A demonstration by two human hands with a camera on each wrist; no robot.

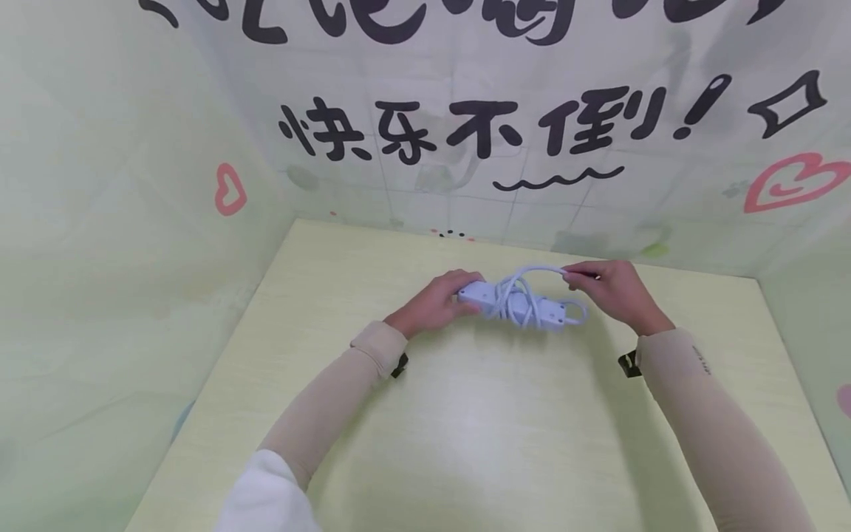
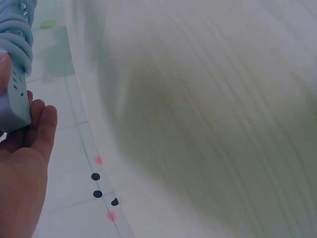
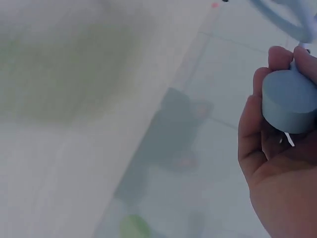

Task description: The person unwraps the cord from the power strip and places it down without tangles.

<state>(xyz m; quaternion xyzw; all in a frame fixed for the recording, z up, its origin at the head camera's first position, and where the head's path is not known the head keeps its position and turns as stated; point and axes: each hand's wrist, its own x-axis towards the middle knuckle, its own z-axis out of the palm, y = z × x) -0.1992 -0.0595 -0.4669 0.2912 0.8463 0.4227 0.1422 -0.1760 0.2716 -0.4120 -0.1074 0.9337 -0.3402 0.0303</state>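
Holding the rigid, probably light power strip (image 1: 544, 310) by its well-suited bare end is the left hand (image 1: 435, 301), the right hand (image 1: 614, 292) gripping the bendy cord (image 1: 541, 268) by its plug (image 3: 289, 99).

A pale power strip (image 1: 479, 295) is held, wrapped in cord (image 1: 513, 295).

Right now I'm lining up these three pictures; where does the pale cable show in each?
Head: the pale cable is right of centre, wound round the power strip.
Left wrist: top left corner.
Right wrist: top right corner, blurred.
Shared landmark: the green wall spot.
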